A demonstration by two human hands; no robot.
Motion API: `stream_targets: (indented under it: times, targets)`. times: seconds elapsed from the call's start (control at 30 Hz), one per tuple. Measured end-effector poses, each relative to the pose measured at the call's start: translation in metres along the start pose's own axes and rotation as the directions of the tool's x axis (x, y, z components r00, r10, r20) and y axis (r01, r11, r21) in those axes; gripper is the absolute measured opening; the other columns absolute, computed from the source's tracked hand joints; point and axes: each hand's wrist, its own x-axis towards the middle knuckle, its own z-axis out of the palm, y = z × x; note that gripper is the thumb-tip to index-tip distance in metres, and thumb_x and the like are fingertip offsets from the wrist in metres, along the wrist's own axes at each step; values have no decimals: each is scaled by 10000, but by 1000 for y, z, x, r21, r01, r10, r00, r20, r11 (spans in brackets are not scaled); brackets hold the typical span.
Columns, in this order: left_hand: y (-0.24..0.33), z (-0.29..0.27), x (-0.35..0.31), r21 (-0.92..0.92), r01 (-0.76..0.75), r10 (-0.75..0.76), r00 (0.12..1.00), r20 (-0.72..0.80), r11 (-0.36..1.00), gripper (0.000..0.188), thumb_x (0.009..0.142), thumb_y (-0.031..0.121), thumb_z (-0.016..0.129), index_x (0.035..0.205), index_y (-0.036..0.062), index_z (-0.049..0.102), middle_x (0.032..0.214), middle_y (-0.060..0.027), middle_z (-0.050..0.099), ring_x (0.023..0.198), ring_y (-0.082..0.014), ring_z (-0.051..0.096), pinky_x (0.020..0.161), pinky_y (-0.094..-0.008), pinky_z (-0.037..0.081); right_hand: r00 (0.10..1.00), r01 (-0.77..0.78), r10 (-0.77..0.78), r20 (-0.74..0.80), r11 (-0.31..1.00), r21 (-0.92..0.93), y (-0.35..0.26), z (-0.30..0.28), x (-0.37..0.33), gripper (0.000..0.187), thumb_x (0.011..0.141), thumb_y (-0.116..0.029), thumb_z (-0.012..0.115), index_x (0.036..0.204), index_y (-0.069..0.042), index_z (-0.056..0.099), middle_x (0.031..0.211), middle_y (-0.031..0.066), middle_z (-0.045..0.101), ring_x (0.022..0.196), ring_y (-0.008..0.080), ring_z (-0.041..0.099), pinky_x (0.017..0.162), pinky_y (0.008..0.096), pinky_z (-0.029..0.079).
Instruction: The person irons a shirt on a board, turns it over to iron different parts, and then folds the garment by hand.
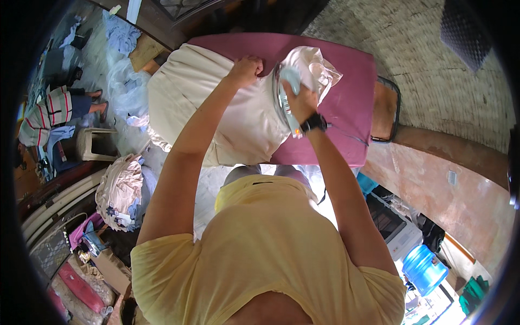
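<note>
A cream garment (238,127) is spread over the maroon-covered ironing board (349,97), its bunched, collar-like end toward the right. My right hand (304,103) is wrapped round the handle of a clothes iron (283,103), which rests on the garment near that end. A small orange light glows at the iron's near end, and its dark cord trails right across the board. At the garment's far edge, left of the iron, my left hand (247,70) is closed with its fingers curled against the cloth, seemingly gripping it. The fingertips are partly hidden.
Left of the board are a plastic stool (97,144), a heaped bundle of clothes (120,189) and clear plastic bags (122,81). Another person's legs (95,103) show at far left. A chair (385,111) stands right of the board; a blue water jug (424,270) is at lower right.
</note>
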Motion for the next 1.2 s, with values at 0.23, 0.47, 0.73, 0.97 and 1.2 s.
stream_targets:
  times: [0.23, 0.47, 0.73, 0.97, 1.2]
  targets:
    - [0, -23, -21, 120, 166, -183, 971, 151, 979, 293, 700, 399, 813, 818, 168, 677, 1327, -52, 566, 1323, -303, 395, 1001, -633, 314, 990, -31, 36, 137, 999, -37, -43, 3, 70, 713, 874, -654, 531, 889, 41, 693, 828, 286, 668, 832, 438, 663, 750, 490, 524]
    - [-3, -25, -18, 44, 182, -185, 978, 97, 982, 298, 577, 332, 859, 761, 190, 672, 907, 31, 640, 1126, -272, 501, 933, -564, 363, 968, 51, -82, 236, 989, 135, 15, -9, -64, 588, 875, -544, 620, 850, 42, 664, 667, 213, 662, 658, 422, 656, 746, 495, 527]
    - [-34, -27, -2, -92, 177, -149, 956, 252, 980, 293, 699, 284, 734, 970, 207, 651, 888, 41, 669, 1057, -259, 556, 912, -486, 400, 977, 16, -16, 212, 1000, 1, -30, 15, 21, 655, 876, -603, 569, 892, 43, 676, 749, 256, 664, 794, 445, 658, 782, 482, 525]
    - [-34, -6, -1, 384, -107, 46, 985, 166, 917, 126, 858, 198, 567, 952, 201, 651, 1053, 31, 611, 1021, -278, 589, 844, -531, 490, 960, 22, -83, 268, 974, 224, -23, -6, -16, 609, 886, -584, 575, 938, 10, 696, 797, 229, 687, 807, 427, 660, 820, 494, 512]
    - [-78, 18, 3, 158, 29, -29, 1000, 0, 987, 182, 936, 228, 480, 999, 124, 616, 1141, -35, 616, 994, -338, 619, 830, -469, 544, 936, -89, 65, 346, 995, 53, -70, -5, 37, 701, 891, -656, 499, 957, 17, 686, 872, 284, 672, 908, 447, 649, 845, 482, 503]
